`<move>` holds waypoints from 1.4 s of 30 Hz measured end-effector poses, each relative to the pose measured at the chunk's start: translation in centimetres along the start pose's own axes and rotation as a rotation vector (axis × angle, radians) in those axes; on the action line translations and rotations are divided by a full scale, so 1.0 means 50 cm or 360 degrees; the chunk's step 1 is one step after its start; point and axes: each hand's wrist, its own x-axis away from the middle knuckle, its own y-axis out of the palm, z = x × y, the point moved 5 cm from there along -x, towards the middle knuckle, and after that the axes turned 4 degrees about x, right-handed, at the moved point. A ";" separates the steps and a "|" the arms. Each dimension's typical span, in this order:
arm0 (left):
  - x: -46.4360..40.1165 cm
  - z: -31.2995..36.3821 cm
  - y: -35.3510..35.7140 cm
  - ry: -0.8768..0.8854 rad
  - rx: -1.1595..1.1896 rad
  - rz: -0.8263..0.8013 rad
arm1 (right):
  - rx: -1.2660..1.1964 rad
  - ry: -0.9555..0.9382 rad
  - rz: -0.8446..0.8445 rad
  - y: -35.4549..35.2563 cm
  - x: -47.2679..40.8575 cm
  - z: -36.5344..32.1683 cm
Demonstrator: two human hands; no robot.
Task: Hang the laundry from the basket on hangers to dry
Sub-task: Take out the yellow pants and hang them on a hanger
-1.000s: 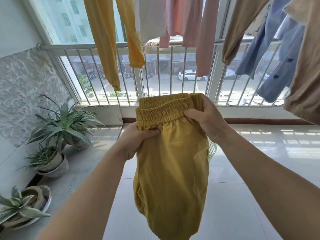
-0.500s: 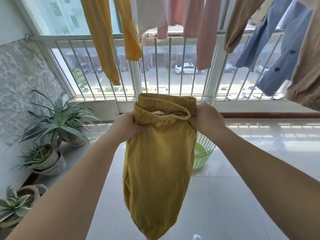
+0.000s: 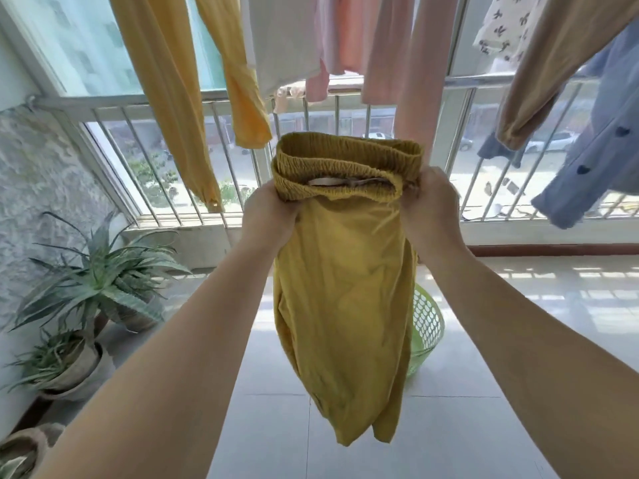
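On a sunlit balcony, our left hand (image 3: 268,212) and right hand (image 3: 430,205) grip soft, light mustard trousers (image 3: 342,295) by the elastic waistband.

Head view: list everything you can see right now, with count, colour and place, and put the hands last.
mustard trousers: one, mustard yellow, centre, held up by the elastic waistband, legs hanging down.
laundry basket: one, light green, on the floor behind the trousers, mostly hidden.
hung garments: several along the top; yellow sleeves at left, white top and pink pieces in the middle, tan sleeve, butterfly print and blue garment at right.
window railing: one, white metal bars, across the back.
potted plants: three, green spiky leaves, along the left wall.
floor tiles: pale, glossy, below.
left hand: grips the waistband's left end.
right hand: grips the waistband's right end.
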 end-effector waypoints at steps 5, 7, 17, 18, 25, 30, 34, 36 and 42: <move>-0.098 0.097 0.062 0.0178 0.0226 -0.0009 | 0.0019 -0.0055 0.0217 -0.017 -0.133 0.017; -0.134 0.134 0.083 0.0270 0.0290 0.0001 | 0.0029 -0.0058 0.0316 -0.028 -0.179 0.021; -0.308 0.165 0.221 0.0432 0.0347 -0.0197 | 0.0195 -0.0037 0.0528 -0.017 -0.292 0.073; -0.319 0.149 0.237 0.0407 0.0339 -0.0253 | 0.0212 -0.0017 0.0505 -0.002 -0.293 0.092; -0.394 0.011 0.333 0.0229 0.0197 -0.0660 | 0.0402 0.0246 0.0339 0.123 -0.282 0.226; -0.423 -0.065 0.393 0.0129 0.0172 -0.0776 | 0.0511 0.0485 0.0133 0.192 -0.255 0.318; -0.438 -0.108 0.452 0.0104 0.0092 -0.0844 | 0.0546 0.0644 -0.0019 0.235 -0.235 0.398; -0.449 -0.128 0.486 0.0028 0.0102 -0.0861 | 0.0542 0.0715 -0.0080 0.246 -0.234 0.433; -0.471 -0.151 0.586 -0.0050 0.0111 -0.0854 | 0.0530 0.0819 -0.0131 0.251 -0.265 0.505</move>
